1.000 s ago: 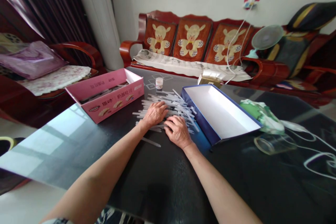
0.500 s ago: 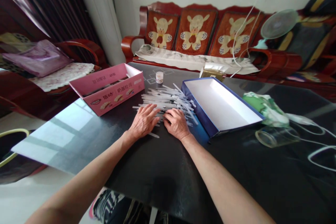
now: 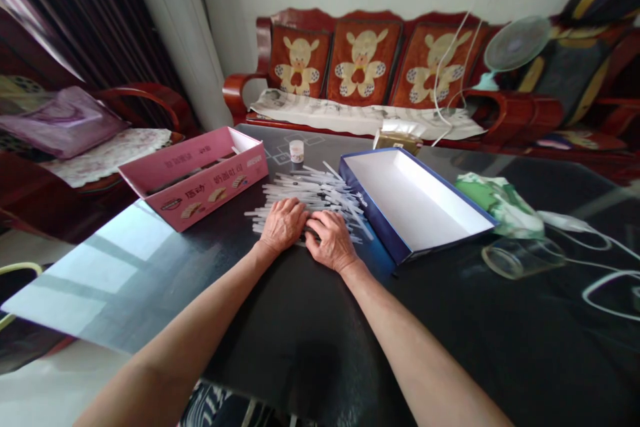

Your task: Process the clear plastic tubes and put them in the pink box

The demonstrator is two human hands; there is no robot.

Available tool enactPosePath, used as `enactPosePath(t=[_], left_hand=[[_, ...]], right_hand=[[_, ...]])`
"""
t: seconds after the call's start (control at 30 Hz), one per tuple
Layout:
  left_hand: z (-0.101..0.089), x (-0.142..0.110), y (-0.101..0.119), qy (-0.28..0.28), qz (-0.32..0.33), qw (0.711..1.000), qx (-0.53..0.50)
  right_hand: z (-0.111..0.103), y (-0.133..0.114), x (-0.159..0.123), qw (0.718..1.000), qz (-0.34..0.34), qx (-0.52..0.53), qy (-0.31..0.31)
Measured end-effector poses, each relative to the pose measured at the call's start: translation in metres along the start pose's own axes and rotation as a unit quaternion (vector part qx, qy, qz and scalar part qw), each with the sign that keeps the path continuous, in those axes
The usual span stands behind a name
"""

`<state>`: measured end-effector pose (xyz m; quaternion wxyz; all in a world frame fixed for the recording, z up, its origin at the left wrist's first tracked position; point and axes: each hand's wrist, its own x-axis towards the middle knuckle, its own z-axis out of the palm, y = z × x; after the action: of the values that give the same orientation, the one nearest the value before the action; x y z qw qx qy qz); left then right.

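Observation:
A loose pile of thin, whitish, straw-like sticks (image 3: 295, 192) lies on the dark table, many pointing sideways and some slanted. My left hand (image 3: 285, 225) rests on the near side of the pile, palm down, fingers stretched forward over the sticks. Beside it, my right hand (image 3: 331, 240) touches the near right part, its fingers bent and its thumb apart from them. The fingertips of both hands almost meet. Whether any stick is under the palms is hidden. To the right of the pile stands a blue box lid with a white inside (image 3: 425, 203); to the left, a pink box (image 3: 215, 187).
Behind the pile stands a small white cup (image 3: 297, 151). A tissue pack (image 3: 397, 140) sits behind the blue lid. On the right are a green-and-white bag (image 3: 500, 203), a glass jar on its side (image 3: 523, 258) and white cables (image 3: 607, 293). A wooden sofa (image 3: 240, 90) stands beyond the table.
My left hand has moved right, closer to my right hand, and the near sticks have bunched together. The whole view has shifted slightly.

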<state>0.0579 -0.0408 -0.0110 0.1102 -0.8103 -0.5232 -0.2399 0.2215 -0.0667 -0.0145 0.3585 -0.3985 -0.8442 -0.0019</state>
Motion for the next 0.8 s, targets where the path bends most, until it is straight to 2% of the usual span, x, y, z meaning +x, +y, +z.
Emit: enactPosePath(t=[0.27, 0.57, 0.7, 0.8], left_hand=[[0.008, 0.005, -0.006, 0.027, 0.004, 0.999, -0.041], [0.015, 0.020, -0.007, 0.022, 0.018, 0.999, -0.019], [0.012, 0.024, -0.007, -0.001, 0.033, 0.999, -0.007], [0.005, 0.016, -0.007, 0.019, 0.028, 0.999, -0.013]], right_hand=[[-0.005, -0.004, 0.001, 0.999, -0.020, 0.019, -0.024], [-0.001, 0.002, 0.004, 1.000, 0.015, -0.010, -0.023], [-0.002, 0.002, 0.004, 1.000, 0.017, -0.007, -0.017], [-0.004, 0.002, 0.003, 1.000, 0.016, 0.000, 0.002]])
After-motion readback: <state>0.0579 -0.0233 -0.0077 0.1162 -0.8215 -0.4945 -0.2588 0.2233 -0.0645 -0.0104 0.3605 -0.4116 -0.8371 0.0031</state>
